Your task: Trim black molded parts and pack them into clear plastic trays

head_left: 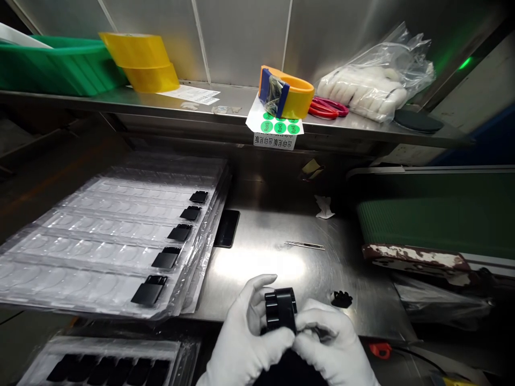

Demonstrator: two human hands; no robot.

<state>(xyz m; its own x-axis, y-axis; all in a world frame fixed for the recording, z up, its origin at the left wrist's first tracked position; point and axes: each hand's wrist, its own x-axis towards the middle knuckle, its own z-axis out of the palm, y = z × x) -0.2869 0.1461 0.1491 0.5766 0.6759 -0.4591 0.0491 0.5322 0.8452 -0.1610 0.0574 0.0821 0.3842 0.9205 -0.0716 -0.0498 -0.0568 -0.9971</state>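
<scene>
Both my hands wear white gloves and meet low in the middle of the view. My left hand [241, 335] and my right hand [332, 346] together grip a small stack of black plastic parts [280, 309] just above the front edge of the steel table [257, 257]. A small black piece [341, 299] lies on the table just right of my hands. To the left, a stack of clear plastic trays [100, 236] holds several black parts [166, 258] in its right-hand column.
A lower clear tray [108, 364] with black parts sits at bottom left. Tweezers [304, 245] and a black flat part [227, 228] lie on the table. The shelf [225, 110] carries a green bin [56, 64], yellow tape rolls [140, 61], a tape dispenser [286, 92], scissors [328, 107], bagged gloves [370, 80]. Green conveyor [434, 220] at right.
</scene>
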